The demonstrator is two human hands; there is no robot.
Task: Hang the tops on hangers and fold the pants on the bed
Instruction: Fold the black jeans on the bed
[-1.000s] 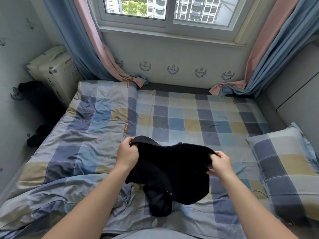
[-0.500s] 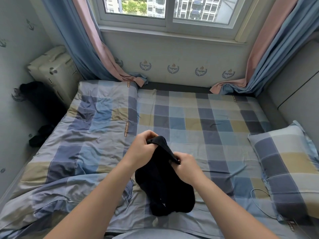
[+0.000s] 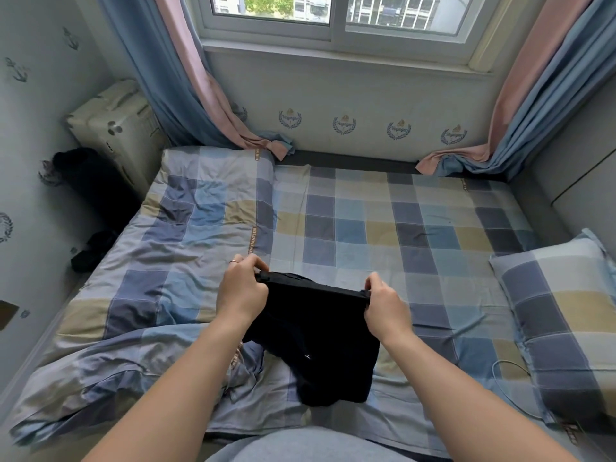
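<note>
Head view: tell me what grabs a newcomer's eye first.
The black garment stands out at centre, held by its top edge between the left hand and the right hand, its lower part draping onto the checked bed. Behind it a window sits between pink-and-blue curtains; a matching pillow lies at right.

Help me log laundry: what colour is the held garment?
The garment is plain black, clearest in the head view.

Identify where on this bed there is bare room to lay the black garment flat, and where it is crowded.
Free: the sheet between quilt, pillow and window wall. Crowded: the near edge, where left hand and right hand grip the garment over rumpled quilt.
</note>
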